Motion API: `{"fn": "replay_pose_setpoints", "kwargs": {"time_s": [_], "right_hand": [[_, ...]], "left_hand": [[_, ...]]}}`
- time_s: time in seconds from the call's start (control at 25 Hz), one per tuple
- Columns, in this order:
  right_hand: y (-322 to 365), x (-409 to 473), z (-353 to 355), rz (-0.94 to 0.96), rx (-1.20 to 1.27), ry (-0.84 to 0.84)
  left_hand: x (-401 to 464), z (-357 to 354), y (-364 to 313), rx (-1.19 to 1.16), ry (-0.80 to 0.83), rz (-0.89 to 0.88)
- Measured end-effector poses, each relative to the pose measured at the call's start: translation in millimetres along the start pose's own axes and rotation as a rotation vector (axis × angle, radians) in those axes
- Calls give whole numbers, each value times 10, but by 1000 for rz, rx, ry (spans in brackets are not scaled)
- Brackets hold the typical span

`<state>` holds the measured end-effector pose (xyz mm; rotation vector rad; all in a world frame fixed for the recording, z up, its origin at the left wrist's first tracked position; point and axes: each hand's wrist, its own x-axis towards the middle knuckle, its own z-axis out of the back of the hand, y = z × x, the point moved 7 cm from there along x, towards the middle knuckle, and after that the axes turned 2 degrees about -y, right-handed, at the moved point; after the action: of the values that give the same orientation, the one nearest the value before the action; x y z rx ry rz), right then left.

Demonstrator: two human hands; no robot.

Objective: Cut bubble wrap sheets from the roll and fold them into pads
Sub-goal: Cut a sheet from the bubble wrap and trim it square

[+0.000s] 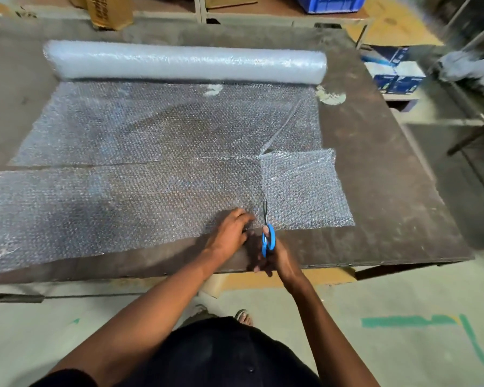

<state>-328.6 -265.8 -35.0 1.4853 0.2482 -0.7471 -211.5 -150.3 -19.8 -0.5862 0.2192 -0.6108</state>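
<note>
Nearest the person, the right hand [274, 258] has its fingers curled through the blue loops of the scissors [267, 233], wrist raised off the counter [389, 191] edge and forearm running straight in behind the tool, so the blades point directly away along the cut. Just beside it the left hand [231, 233] lies on the bubble wrap sheet [123, 202], fingers loosely bent and pressing the film down close to the blades; whether it pinches any film I cannot tell. To cut well here, I judge the left hand should keep the film taut and flat right next to the blades, moving forward with them, while the scissors take long strokes in line with the slit that already runs up the sheet. Right of the blades lies a smaller piece [305, 188], slightly rumpled at its top. Farthest off, the roll [185, 61] lies across the counter, the sheet spread out from it.
</note>
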Motion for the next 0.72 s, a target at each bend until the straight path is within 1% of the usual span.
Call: {"fn": "replay_pose_setpoints", "kwargs": {"time_s": [0.08, 0.28, 0.44, 0.56, 0.64, 0.72], "right_hand": [[-37, -121, 19, 33, 30, 31], [-184, -235, 24, -80, 112, 88], [-151, -296, 39, -17, 81, 63], [-89, -305, 101, -15, 49, 38], [-84, -309, 131, -54, 13, 53], [-117, -349, 116, -97, 25, 74]], "left_hand": [[41, -15, -54, 67, -8, -41], [115, -74, -55, 124, -38, -116], [125, -58, -120, 219, -88, -185], [104, -61, -114, 224, -118, -166], [91, -79, -61, 178, -132, -136], [88, -94, -39, 164, -145, -145]]}}
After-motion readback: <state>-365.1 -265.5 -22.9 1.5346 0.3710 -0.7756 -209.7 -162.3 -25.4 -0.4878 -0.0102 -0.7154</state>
